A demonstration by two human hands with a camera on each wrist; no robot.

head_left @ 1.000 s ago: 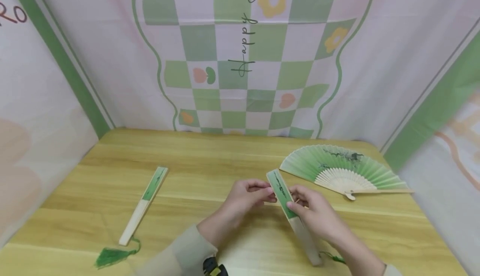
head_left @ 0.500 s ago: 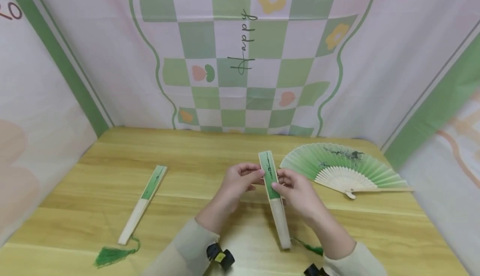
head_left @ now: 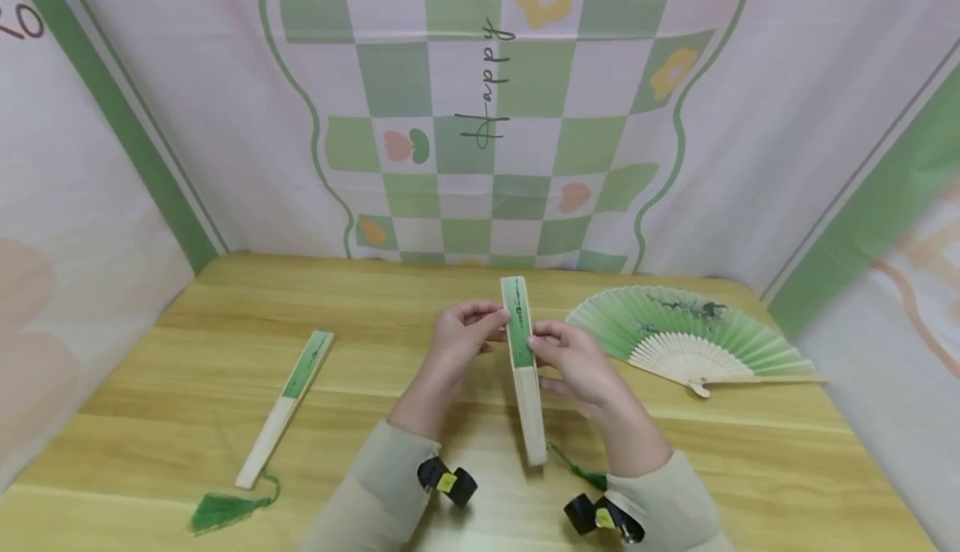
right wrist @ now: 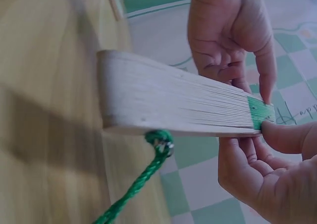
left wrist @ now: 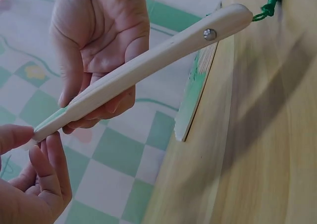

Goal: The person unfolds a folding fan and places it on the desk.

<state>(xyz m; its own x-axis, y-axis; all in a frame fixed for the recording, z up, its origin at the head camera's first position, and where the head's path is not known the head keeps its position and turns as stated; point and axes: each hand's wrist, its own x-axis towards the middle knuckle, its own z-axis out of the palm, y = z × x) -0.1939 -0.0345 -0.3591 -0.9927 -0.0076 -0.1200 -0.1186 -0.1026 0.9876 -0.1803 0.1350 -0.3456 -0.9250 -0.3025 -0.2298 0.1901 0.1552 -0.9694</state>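
Note:
Between my two hands a folded hand fan [head_left: 528, 406] is held above the table, its green end up and away from me. My left hand [head_left: 461, 348] pinches its left edge near the green end, thumb on one side and fingers on the other. Lower on the green part, my right hand [head_left: 577, 364] grips the right edge between thumb and fingers. The fan's slats lie closed together, as the right wrist view shows. From its rivet end hangs a green cord [right wrist: 136, 184] leading to a tassel [head_left: 588, 477].
A spread green fan [head_left: 697, 335] lies at the table's back right. On the left rests another folded fan [head_left: 285, 410] with a green tassel [head_left: 228, 512]. A patterned cloth [head_left: 465, 143] hangs behind the wooden table [head_left: 405, 302].
Both hands have carried the folded fan leftward and away from me, turning it more upright in the head view. The other two fans have stayed put.

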